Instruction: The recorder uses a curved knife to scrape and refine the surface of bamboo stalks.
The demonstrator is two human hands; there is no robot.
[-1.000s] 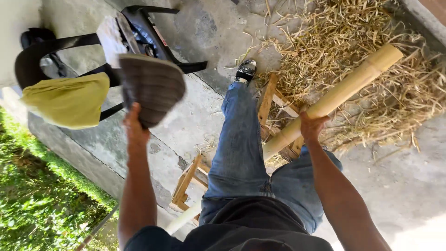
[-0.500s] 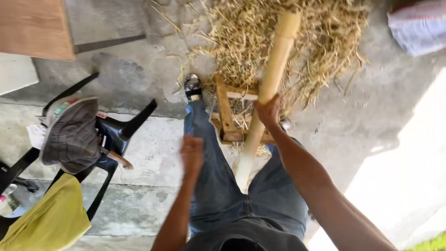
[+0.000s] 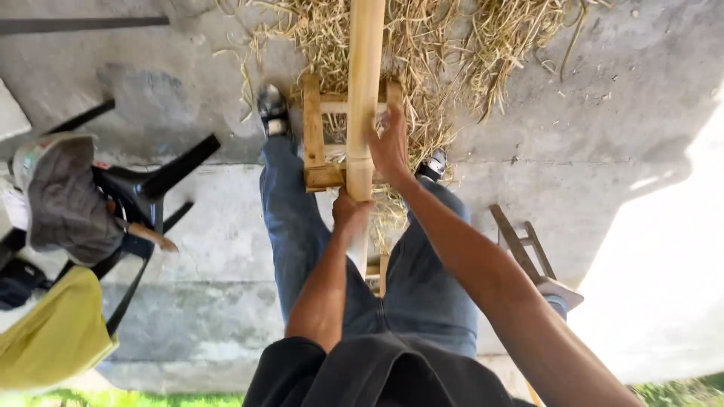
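Bamboo pole [image 3: 364, 90] runs lengthwise between the person's knees, resting across a small wooden frame stand [image 3: 314, 143] on the concrete floor [image 3: 573, 151], far end over a pile of dry straw shavings [image 3: 445, 45]. Left hand [image 3: 351, 212] grip clenched around the pole's near section; right hand [image 3: 390, 143] grip loose, fingers spread against the pole's side just above the stand. Off to the left: black plastic chair [image 3: 151, 188] with a grey cap [image 3: 64, 200] on it, yellow cloth [image 3: 53, 335] nearer the grass.
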